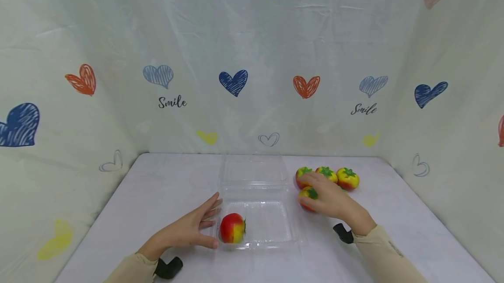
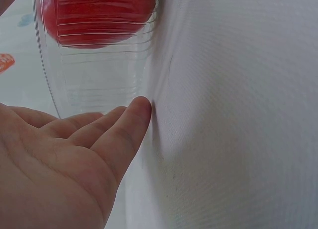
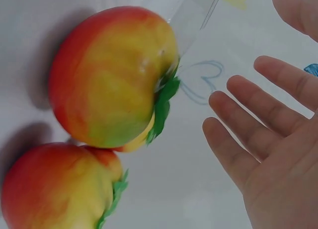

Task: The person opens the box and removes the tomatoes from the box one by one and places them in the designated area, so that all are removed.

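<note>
A clear plastic clamshell box [image 1: 275, 241] lies open at the table's middle, with one red-yellow toy tomato [image 1: 232, 228] inside its left end. My left hand [image 1: 193, 228] rests flat beside the box's left wall [image 2: 94, 80], fingers straight; the tomato [image 2: 94, 15] shows through the plastic. My right hand [image 1: 328, 197] hovers open over a tomato [image 1: 308, 195] right of the box. In the right wrist view two tomatoes [image 3: 114, 75] [image 3: 59, 187] lie just off the spread fingers [image 3: 248, 129], which hold nothing.
Three more tomatoes [image 1: 327, 174] sit in a row behind my right hand. The box lid [image 1: 253, 170] lies open toward the back. White heart-printed cloth walls enclose the white table [image 1: 157, 186] on three sides.
</note>
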